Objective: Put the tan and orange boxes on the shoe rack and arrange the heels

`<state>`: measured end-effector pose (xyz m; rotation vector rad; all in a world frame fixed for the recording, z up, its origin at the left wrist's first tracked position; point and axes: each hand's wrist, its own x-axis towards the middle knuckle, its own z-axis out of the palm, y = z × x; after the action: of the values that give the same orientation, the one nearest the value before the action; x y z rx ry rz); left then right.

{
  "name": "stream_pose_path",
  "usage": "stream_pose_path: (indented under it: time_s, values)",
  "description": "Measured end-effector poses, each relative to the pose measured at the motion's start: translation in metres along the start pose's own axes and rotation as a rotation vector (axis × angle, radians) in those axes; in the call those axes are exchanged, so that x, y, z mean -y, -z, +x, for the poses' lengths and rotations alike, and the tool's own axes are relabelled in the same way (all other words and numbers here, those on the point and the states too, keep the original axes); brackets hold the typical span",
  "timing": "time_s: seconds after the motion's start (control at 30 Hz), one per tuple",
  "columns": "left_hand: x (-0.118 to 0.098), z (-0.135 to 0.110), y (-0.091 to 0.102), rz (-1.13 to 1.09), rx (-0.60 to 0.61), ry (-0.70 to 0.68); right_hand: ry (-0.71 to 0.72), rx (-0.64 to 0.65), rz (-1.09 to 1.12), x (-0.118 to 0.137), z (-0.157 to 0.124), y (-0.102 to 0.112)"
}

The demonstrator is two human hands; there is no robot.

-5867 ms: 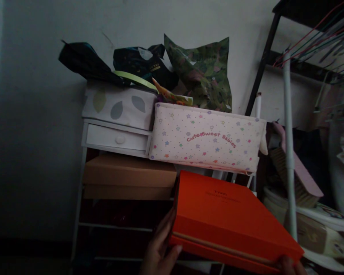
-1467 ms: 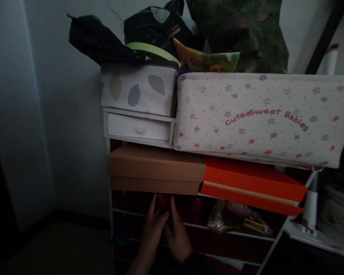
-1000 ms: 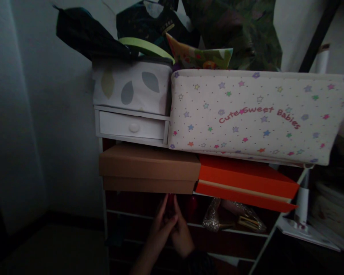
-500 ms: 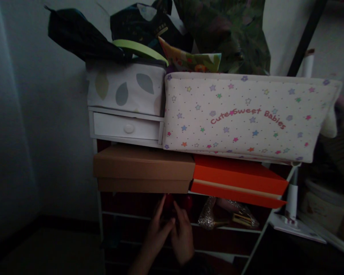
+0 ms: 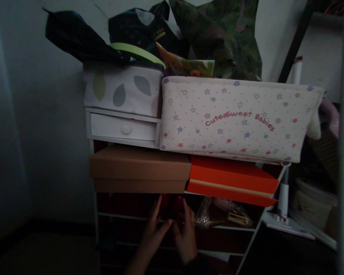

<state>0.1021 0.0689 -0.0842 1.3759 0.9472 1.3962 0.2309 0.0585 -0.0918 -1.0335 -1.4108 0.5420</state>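
— What do we see on the dim shelf?
— Our left hand (image 5: pixel 154 229) and right hand (image 5: pixel 186 233) touch dark red shoes (image 5: pixel 172 204) beneath the brown box (image 5: pixel 139 170), beside the glittery heel (image 5: pixel 203 217).

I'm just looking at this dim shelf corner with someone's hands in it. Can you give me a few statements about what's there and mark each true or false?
1. Both hands are on the orange box. False: the left hand and right hand are on the lower shelf at the dark red shoes, below the boxes.
2. The orange box sits beside the brown box, under the star-print bin. True.
3. The small white drawer is pulled open. False: it is shut.
4. A glittery high-heeled shoe lies to the right of the hands. True.
5. The star-print bin reads "Cute Sweet Babies". True.
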Motion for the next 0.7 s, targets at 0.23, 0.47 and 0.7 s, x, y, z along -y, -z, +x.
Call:
stream_pose_path:
  time_s: [0.23,0.47,0.7]
  values:
    - [0.002,0.0,0.002,0.042,0.02,-0.029,-0.024,0.041,0.048,0.002,0.0,0.001]
    - [-0.011,-0.011,-0.003,0.41,-0.113,-0.251,0.09,-0.09,-0.535,0.018,0.014,0.047]
    - [-0.019,-0.034,-0.028,0.417,-0.088,-0.251,-0.061,0.046,-1.06,-0.006,0.024,0.1]
